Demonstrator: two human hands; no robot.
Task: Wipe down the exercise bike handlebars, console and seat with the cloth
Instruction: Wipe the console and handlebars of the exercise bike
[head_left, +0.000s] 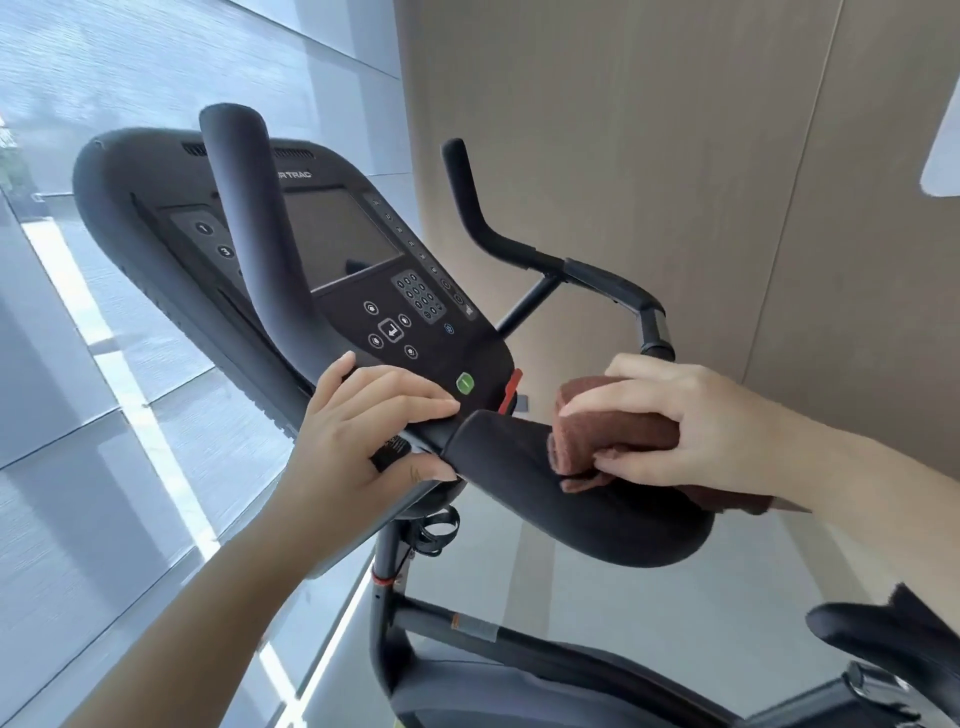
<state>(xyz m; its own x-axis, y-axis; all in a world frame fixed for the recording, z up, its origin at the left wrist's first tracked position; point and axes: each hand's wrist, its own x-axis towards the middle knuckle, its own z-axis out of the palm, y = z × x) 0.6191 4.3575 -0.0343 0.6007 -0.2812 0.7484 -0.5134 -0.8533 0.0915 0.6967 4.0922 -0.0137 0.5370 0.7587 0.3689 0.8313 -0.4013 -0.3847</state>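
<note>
In the head view, the left hand (374, 431) curls fingers and thumb round the handlebar (254, 260) just below the console (337, 244), probably to steady the bike. The right hand (691, 431) pinches the cloth (613, 436) between curled fingers and thumb, pressing it onto the black arm pad (571, 509) to wipe it. The cloth is brown terry, folded into 1 thick wad, an end trailing under the wrist.

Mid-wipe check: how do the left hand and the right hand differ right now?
The left hand wraps the bare handlebar below the console and holds no cloth; the right hand holds the folded brown cloth. The left hand sits on the thin bar; the right hand presses onto the wide black pad. Both rest on the bike's front bars, backs facing the camera.
</note>
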